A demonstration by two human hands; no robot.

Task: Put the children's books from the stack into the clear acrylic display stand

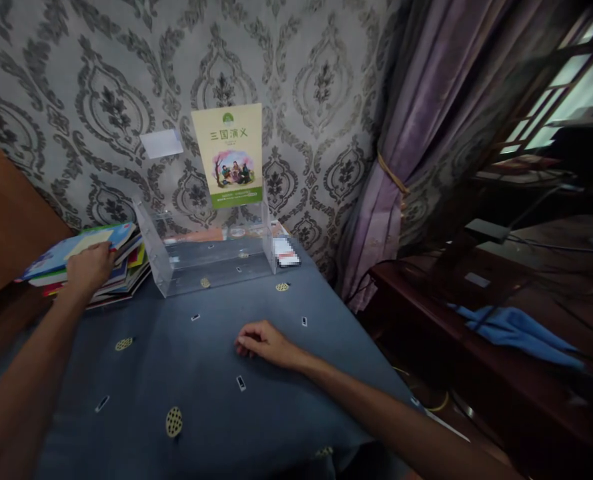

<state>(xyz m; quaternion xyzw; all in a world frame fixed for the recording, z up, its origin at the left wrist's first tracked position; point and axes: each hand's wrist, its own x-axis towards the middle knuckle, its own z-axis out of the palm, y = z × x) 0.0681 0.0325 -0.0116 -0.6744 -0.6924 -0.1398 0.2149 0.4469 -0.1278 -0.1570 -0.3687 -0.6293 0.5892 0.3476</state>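
My left hand (90,267) lies on top of a pile of colourful books (91,257) at the left of the blue-covered table (211,387), its fingers curled over the top book's edge. My right hand (263,343) rests on the cloth at the middle, fingers curled under, with nothing visible in it. Behind both hands stands a clear acrylic book rack (206,257). One yellow-green book (230,155) stands upright in the rack against the wall.
A wooden headboard or panel (6,213) is at the far left. A purple curtain (401,153) hangs at the right. Beyond the table's right edge is a dark wooden desk (476,333) with a blue cloth (516,330) and cables.
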